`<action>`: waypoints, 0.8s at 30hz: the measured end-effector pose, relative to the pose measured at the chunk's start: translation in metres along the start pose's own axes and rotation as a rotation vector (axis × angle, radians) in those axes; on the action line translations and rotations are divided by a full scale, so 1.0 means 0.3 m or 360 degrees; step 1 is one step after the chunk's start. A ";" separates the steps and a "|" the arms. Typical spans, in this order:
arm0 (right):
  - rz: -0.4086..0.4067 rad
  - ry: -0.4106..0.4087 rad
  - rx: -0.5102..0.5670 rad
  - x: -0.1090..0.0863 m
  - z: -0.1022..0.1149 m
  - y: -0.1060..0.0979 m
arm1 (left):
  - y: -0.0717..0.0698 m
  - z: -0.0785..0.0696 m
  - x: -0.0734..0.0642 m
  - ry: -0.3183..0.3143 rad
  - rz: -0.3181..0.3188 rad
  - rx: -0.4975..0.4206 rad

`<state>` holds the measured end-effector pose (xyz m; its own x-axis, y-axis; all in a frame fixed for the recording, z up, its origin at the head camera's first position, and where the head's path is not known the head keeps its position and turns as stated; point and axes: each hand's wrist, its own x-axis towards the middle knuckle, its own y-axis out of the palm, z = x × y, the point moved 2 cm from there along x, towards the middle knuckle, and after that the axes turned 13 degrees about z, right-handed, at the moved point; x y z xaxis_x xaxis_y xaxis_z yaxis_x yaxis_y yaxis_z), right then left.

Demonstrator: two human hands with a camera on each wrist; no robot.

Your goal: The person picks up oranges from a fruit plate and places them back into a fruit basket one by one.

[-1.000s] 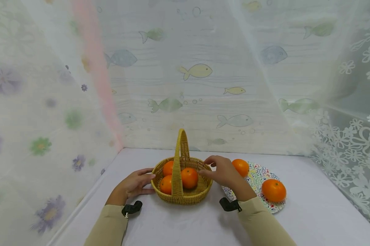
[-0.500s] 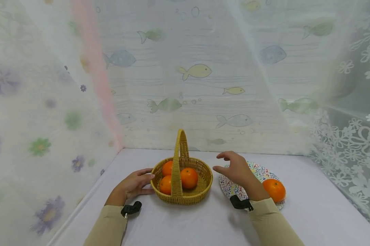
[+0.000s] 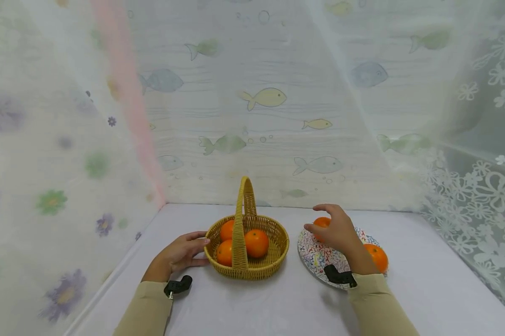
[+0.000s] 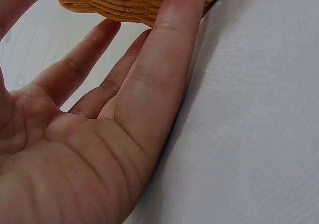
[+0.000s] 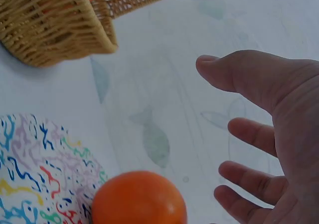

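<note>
A yellow wicker basket (image 3: 261, 273) with a tall arched handle stands at the middle of the table. Inside it lie three oranges, one of them the orange (image 3: 256, 243) right of the handle. My left hand (image 3: 181, 254) touches the basket's left side, fingers extended, as the left wrist view also shows. Over a patterned plate (image 3: 315, 259), my right hand (image 3: 340, 233) hovers with fingers spread and nothing held. Just beyond its thumb sits an orange (image 5: 139, 199), partly hidden in the head view. Another orange (image 3: 376, 257) rests on the plate's right, partly behind the right wrist.
A white cloth covers the table (image 3: 252, 308). Behind it hangs a curtain (image 3: 252, 116) printed with fish, and flowered sheer curtains stand at both sides. Each wrist wears a black camera mount.
My right hand has moved away from the basket's right rim, rightward to above the plate and its far orange. My left hand stays at the basket.
</note>
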<state>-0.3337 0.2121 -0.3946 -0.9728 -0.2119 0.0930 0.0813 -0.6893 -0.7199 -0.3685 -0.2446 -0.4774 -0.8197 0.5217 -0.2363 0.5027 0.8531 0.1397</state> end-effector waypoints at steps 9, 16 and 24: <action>-0.0025 0.0119 0.0071 -0.010 -0.058 -0.052 | 0.004 -0.010 0.002 -0.0020 0.0019 -0.0007; 0.0025 0.0213 0.0143 0.002 -0.093 -0.048 | 0.006 -0.013 -0.004 -0.0011 0.0026 -0.0005; 0.0060 0.0291 0.0175 0.017 -0.143 -0.027 | 0.009 -0.011 -0.006 -0.0006 0.0032 -0.0014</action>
<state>-0.3486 0.2462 -0.4177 -0.9910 -0.1168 -0.0658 0.1317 -0.7570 -0.6400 -0.3667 -0.2433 -0.4735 -0.8084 0.5388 -0.2371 0.5165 0.8425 0.1531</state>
